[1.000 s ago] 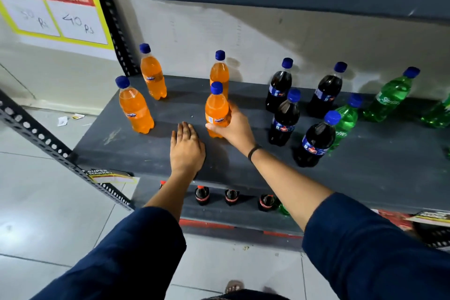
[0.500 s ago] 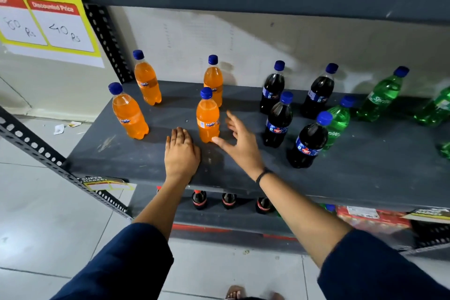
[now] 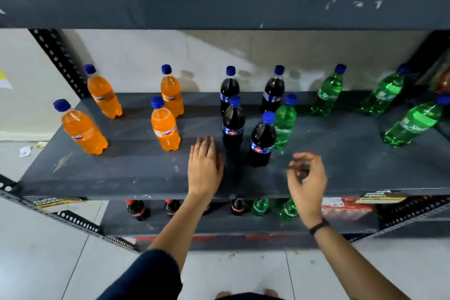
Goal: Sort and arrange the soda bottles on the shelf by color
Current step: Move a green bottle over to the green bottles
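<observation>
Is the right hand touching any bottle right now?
Apart. The head view shows the right hand empty, fingers loosely curled, with bare shelf visible between it and the nearest cola bottle.

Both forearms reach forward. The left hand (image 3: 205,168) lies flat, palm down, fingers together. The right hand (image 3: 307,180) hangs raised, blurred, fingers loosely curled, empty.

A big grey metal rack (image 3: 219,7) stands against a pale wall (image 3: 151,56). The floor (image 3: 36,251) has light tiles. Small paper scraps (image 3: 25,151) lie far left.
</observation>
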The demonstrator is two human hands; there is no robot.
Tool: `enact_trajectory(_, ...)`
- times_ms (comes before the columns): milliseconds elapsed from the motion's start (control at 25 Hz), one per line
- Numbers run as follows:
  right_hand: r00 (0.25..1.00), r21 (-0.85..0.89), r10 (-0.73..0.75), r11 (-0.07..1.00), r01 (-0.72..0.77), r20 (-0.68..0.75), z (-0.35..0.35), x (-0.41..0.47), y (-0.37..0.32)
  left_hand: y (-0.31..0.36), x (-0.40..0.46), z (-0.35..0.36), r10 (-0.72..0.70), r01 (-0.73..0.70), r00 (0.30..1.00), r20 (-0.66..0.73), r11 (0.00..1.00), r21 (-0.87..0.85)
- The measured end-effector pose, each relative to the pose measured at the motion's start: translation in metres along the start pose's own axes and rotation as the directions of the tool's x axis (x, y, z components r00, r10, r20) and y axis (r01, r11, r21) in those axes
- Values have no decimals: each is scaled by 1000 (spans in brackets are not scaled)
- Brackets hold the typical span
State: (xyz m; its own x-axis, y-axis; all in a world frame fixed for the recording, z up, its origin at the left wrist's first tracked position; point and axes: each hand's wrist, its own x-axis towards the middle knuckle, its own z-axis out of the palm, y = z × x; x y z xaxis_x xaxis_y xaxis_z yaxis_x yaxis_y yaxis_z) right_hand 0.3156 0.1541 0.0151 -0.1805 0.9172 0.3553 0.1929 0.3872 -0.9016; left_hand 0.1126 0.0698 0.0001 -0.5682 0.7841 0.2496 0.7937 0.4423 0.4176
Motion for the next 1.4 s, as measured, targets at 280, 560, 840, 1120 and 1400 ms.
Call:
enact_trajectory(280, 921, -18, 207, 977, -213, 330, 14, 81, 27, -3, 29, 29, -89, 54, 983, 161, 975, 213)
enact_trajectory(560, 892, -60, 233, 972, -228, 387, 24, 104, 31, -4, 30, 29, -84, 62, 991, 105, 979, 196)
enact_trajectory(840, 959, 65, 200, 974, -217, 201, -41, 133, 44, -7, 31, 32, -86, 69, 992, 89, 982, 177)
enact_trajectory(1120, 982, -143, 178, 975, -168, 57, -107, 156, 79, -8, 32, 33, -90, 71, 991, 96, 980, 185)
enact_trajectory(1400, 974, -152, 197, 972, -178, 115, -113, 153, 95, -8, 32, 32, -93, 74, 991, 97, 981, 181)
